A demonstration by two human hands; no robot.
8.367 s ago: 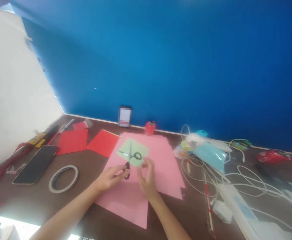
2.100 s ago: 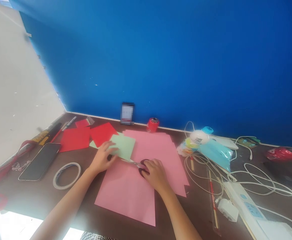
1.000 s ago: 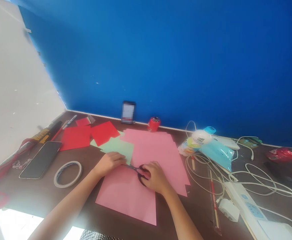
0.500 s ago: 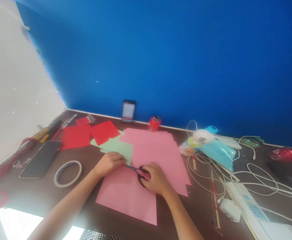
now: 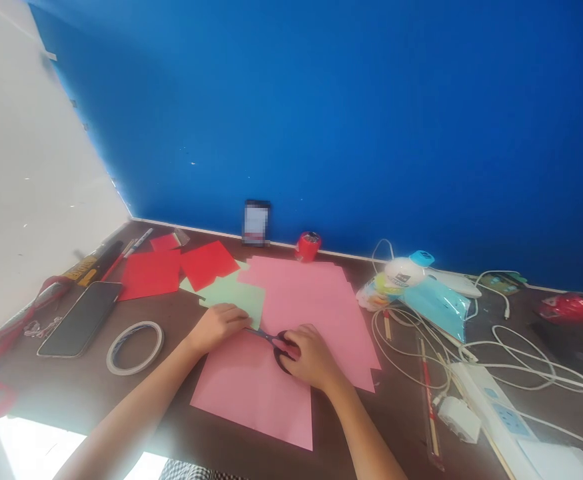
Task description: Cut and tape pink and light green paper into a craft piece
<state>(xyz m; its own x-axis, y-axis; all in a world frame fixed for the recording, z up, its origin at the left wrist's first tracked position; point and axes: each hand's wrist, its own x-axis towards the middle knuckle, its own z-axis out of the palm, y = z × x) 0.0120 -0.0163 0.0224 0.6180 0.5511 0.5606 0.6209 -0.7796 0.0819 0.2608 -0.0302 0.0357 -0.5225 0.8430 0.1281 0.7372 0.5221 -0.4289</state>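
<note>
My right hand is closed on the handles of a dark pair of scissors, whose blades point left. The blade tips reach the fingertips of my left hand, which is closed with its fingers together. Whether it pinches the blades or paper beneath is hidden. Both hands rest over a pink sheet at the front. More pink sheets lie behind it, overlapping light green paper just beyond my left fingers.
Red paper pieces, a phone and a tape roll lie left. A red can-like object and a small framed item stand near the blue wall. White cables, a bottle and a power strip occupy the right.
Both hands and the scissors hold their places on the paper. The view has shifted only very slightly.
</note>
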